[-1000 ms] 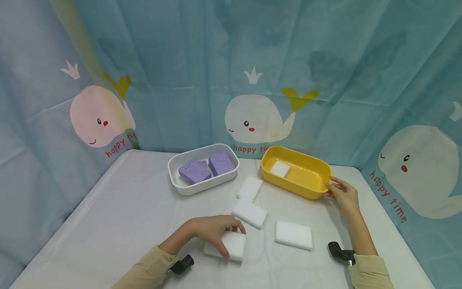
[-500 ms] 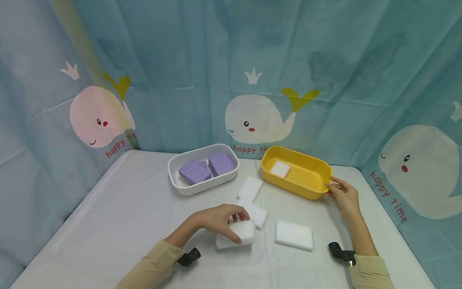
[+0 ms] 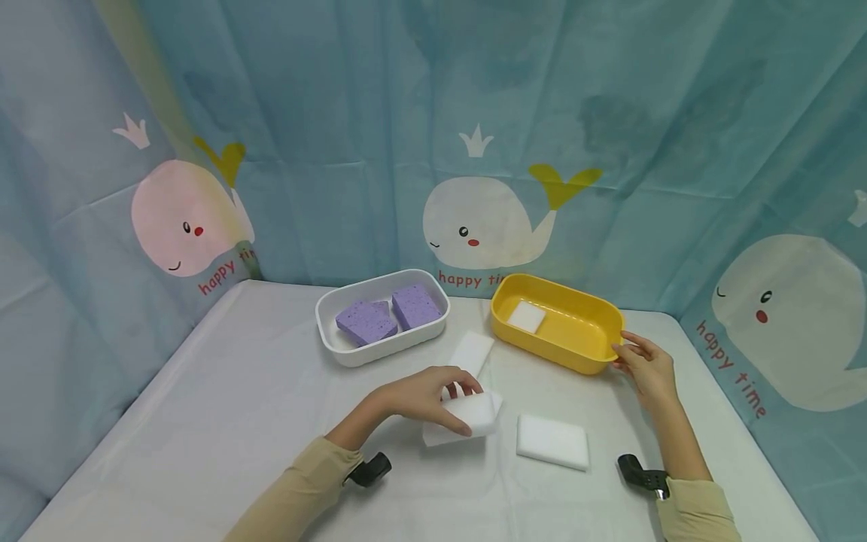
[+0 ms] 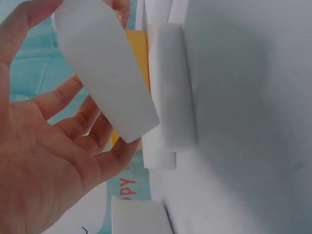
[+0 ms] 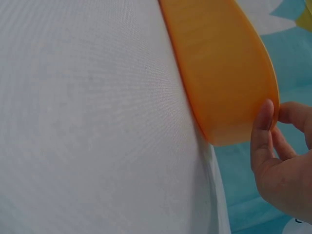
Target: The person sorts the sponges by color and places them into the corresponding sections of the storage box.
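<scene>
My left hand (image 3: 433, 397) grips a white sponge (image 4: 107, 68) between thumb and fingers, lifted off the table and tilted. Beneath and behind it, another white sponge (image 4: 176, 87) lies on the table, partly hidden by the hand in the head view. My right hand (image 3: 646, 370) pinches the right end of a yellow tray (image 3: 542, 348), thumb on the outer wall and index finger at the rim. Inside that tray, at its left end, rests a small white sponge piece (image 3: 527, 317).
At the back left, a white tray (image 3: 386, 351) holds several purple sponges (image 3: 366, 323). One white sponge (image 3: 552, 442) lies front right, and another (image 3: 472, 352) lies between the trays. A printed whale curtain (image 3: 325, 203) closes off the table's back and sides.
My left hand has picked up the white sponge from the table and carried it forward and right, over the sponge lying behind. My right hand stays on the yellow tray.
</scene>
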Available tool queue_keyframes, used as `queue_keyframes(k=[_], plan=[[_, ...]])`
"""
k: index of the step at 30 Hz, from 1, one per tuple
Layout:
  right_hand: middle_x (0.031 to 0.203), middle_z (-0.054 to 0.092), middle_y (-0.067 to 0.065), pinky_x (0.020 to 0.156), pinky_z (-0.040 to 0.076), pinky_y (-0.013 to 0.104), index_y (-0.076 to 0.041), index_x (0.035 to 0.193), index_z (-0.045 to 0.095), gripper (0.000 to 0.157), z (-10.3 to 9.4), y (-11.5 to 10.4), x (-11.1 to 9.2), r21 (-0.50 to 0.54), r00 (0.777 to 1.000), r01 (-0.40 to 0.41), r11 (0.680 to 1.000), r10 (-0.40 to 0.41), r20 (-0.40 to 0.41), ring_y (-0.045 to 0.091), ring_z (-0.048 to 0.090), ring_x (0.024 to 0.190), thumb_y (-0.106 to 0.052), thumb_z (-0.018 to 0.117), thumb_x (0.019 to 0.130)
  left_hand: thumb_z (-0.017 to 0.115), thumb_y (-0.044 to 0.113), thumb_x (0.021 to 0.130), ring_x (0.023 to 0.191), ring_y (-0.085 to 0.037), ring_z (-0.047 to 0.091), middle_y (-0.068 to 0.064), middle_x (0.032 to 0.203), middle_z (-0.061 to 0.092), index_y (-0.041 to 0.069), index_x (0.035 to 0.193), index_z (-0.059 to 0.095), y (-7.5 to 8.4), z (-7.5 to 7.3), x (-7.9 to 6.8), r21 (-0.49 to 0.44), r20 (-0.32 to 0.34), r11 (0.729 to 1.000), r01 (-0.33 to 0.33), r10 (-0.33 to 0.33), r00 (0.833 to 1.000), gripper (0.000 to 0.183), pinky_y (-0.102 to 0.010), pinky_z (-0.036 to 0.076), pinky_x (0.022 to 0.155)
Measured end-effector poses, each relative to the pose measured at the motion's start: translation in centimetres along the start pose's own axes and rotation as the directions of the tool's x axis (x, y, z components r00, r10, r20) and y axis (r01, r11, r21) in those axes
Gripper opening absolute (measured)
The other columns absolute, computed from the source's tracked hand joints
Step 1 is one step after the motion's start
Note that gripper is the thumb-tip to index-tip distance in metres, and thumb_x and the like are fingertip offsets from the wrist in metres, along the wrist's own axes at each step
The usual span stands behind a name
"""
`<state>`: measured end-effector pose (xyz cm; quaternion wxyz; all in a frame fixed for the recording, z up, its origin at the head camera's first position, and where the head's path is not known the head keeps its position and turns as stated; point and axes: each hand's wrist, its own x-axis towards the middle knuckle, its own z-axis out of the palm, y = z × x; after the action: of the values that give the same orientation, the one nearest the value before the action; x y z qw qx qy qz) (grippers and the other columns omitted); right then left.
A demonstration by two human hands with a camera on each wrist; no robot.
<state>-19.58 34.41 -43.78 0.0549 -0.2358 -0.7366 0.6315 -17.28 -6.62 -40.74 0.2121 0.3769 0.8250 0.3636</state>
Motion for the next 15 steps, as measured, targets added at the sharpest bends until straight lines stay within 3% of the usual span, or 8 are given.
queue_keyframes(k=[10,15], plan=[[0.092,0.059,-0.011,0.073,0.06,0.015,-0.001,0.159,0.042,0.061,-0.1,0.0,-0.1,0.015,1.0,0.022,1.0,-0.022,0.008,0.002,0.065,0.074,-0.014,0.066,0.105,0.088,0.031,0.085,0.104,-0.014,0.059,0.001,0.118,0.066,0.01,0.135,0.068,1.0,-0.3,2.0,-0.029,-0.095,0.999,0.016,-0.019,0.995,0.058,-0.032,0.054,0.096],[0.093,0.059,-0.011,0.073,0.06,0.015,0.0,0.159,0.042,0.061,-0.1,-0.1,-0.2,0.007,0.999,0.029,1.0,-0.029,0.014,0.002,0.065,0.074,-0.014,0.066,0.105,0.086,0.033,0.087,0.106,-0.015,0.059,-0.001,0.12,0.066,0.009,0.136,0.068,1.4,-0.3,3.2,-0.045,-0.165,0.998,0.038,-0.045,0.985,0.057,-0.028,0.053,0.093]])
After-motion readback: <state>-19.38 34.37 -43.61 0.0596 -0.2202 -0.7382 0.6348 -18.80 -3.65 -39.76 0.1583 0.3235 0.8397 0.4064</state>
